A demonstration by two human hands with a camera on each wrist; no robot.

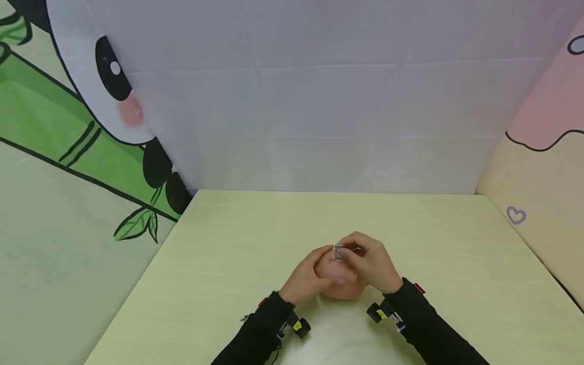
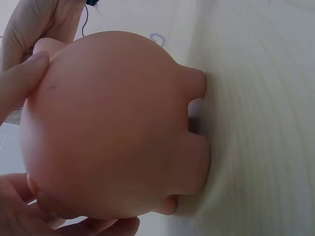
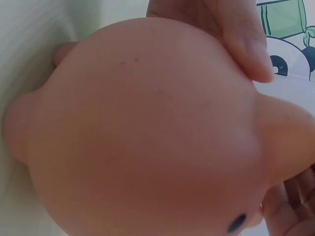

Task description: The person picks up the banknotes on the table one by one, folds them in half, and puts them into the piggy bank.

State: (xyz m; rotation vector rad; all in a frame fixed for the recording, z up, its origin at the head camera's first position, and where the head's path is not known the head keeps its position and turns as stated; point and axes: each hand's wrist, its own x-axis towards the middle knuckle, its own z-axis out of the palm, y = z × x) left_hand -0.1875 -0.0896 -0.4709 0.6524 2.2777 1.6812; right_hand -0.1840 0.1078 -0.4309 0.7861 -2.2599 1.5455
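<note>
A pink pig-shaped piggy bank (image 1: 343,291) stands on its short feet on the table. My left hand (image 1: 306,278) holds it from the left, thumb on the near side and fingers round the far left, as the left wrist view also shows. At the top of the piggy bank, my right hand (image 1: 373,262) pinches a small greyish folded slip (image 1: 338,252) that looks like a banknote. Whether its lower end is inside a slot, I cannot tell. In the right wrist view the piggy bank's ear (image 3: 288,135) and dark eye (image 3: 237,223) show.
The pale wooden table (image 1: 246,228) extends round the piggy bank on all sides. Behind it hangs a whitish cloth (image 1: 319,111), with a printed panda (image 1: 114,71) at the left. Small cameras (image 1: 298,327) are strapped to both wrists over black sleeves.
</note>
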